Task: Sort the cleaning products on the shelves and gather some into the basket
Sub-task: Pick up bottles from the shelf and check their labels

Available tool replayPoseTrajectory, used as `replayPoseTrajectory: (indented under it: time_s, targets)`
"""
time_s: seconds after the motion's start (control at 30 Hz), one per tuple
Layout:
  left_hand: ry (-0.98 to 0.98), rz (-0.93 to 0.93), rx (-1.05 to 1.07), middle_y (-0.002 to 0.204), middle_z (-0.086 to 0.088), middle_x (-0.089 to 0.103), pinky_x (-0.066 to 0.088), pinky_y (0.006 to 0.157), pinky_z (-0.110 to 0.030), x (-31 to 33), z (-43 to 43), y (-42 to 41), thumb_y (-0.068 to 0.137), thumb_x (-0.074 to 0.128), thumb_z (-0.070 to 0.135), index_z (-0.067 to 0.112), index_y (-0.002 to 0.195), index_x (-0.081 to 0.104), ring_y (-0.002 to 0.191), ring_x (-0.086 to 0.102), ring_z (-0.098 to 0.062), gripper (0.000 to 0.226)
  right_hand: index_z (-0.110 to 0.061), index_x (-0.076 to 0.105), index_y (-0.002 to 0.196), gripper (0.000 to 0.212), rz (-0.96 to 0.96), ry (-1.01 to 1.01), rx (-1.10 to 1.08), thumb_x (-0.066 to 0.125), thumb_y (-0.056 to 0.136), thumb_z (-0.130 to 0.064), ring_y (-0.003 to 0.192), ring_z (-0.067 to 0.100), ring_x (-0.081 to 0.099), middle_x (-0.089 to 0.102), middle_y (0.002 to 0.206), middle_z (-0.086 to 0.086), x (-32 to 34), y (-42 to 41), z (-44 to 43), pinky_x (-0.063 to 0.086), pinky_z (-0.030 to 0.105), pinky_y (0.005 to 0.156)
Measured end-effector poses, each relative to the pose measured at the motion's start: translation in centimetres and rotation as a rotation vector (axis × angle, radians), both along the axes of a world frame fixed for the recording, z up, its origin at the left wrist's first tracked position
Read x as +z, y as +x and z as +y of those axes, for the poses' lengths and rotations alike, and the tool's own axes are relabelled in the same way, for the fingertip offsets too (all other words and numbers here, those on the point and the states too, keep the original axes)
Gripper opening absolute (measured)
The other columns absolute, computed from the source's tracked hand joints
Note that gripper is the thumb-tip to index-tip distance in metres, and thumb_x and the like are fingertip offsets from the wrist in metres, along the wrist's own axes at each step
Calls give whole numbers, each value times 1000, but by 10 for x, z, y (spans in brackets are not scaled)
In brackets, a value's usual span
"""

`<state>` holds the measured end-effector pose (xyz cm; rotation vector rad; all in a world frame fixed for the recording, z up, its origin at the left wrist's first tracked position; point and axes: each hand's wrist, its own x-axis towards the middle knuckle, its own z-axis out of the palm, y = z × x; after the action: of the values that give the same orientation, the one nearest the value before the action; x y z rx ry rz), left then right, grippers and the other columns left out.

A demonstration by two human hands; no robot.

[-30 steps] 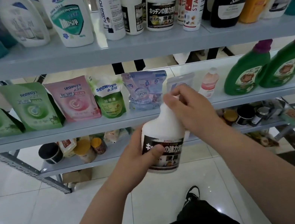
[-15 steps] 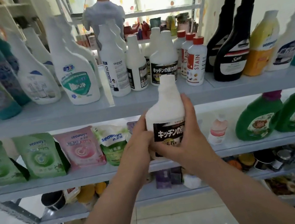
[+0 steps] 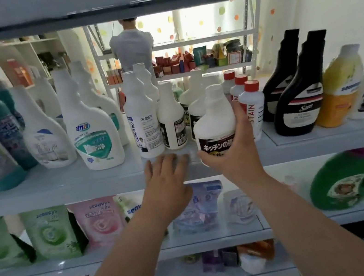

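Shelving (image 3: 63, 190) fills the view, its boards crowded with cleaning products. On the lower board stand refill pouches (image 3: 101, 222) and green bottles (image 3: 344, 179). The board above carries white spray bottles (image 3: 93, 138), black bottles (image 3: 298, 98) and red-capped bottles (image 3: 252, 106). At that upper board's front edge, roughly upright before similar bottles, is a white bottle (image 3: 212, 117) with a black label. Its base is hidden by the right hand (image 3: 234, 153), which curls round its lower body. Just beside it the left hand (image 3: 167, 186) holds nothing, fingers straight and spread over the board's edge.
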<state>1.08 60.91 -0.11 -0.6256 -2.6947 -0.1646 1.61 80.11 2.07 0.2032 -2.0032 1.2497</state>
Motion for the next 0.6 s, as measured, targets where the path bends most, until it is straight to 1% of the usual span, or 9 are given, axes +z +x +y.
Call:
replayPoseTrajectory:
  time_s: [0.03,0.1,0.17,0.27,0.3,0.33,0.4,0.5,0.6]
  targets:
    - [-34,-12,12,140,-15,54,31,113,-60,-4,1,0,72,77,30,16,147,51,134,47,-40,80,-32,18,159,122,-7,-1,-10,93,63,-39,139,-7,30,30,146,-21,-2,-5,2,32,9,108]
    - [-47,-1,17,136,-18,58,39,108,-63,-11,2,-2,55,86,31,11,143,55,129,53,-44,96,-36,16,159,123,-23,-20,-35,92,62,-41,138,-11,28,29,144,-27,-4,-13,3,33,13,108]
    - [-49,18,20,133,-19,60,41,105,-66,-16,4,-4,48,87,35,8,141,57,126,56,-45,101,-39,12,160,126,-46,-28,-53,92,62,-41,140,-8,28,27,149,-29,-6,-18,3,35,23,111]
    - [-25,48,8,132,-15,60,39,106,-63,-21,6,-7,48,82,40,9,137,61,125,56,-43,96,-34,7,162,130,-78,43,-74,94,64,-38,150,10,26,23,163,-13,-4,-28,3,36,45,120]
    - [-18,56,5,132,-15,59,38,106,-62,-22,6,-8,49,80,41,9,136,61,126,55,-42,94,-32,6,162,131,-88,70,-90,95,65,-38,152,14,26,23,165,-7,-3,-32,2,35,49,121]
    - [-10,63,0,131,-14,59,37,107,-62,-24,5,-10,49,80,40,10,135,61,126,55,-41,93,-30,6,161,131,-98,87,-112,94,66,-39,152,17,26,23,165,-3,-3,-36,1,35,50,121]
    - [5,77,-9,131,-15,60,38,107,-63,-27,5,-13,49,81,38,10,135,59,125,56,-42,93,-27,4,161,131,-113,106,-159,94,67,-40,151,20,26,24,164,1,-3,-43,-3,34,46,122]
    - [14,96,-15,132,-16,60,39,107,-65,-33,5,-17,51,81,40,12,136,53,125,56,-43,94,-29,-3,160,134,-156,133,-210,93,68,-41,150,22,25,20,166,2,-3,-52,-6,31,40,118]
    - [14,119,-13,132,-16,59,35,108,-64,-36,5,-20,50,81,40,11,136,56,126,55,-42,94,-38,-12,158,136,-230,157,-230,91,70,-46,149,27,33,21,167,3,1,-58,-4,38,47,114]
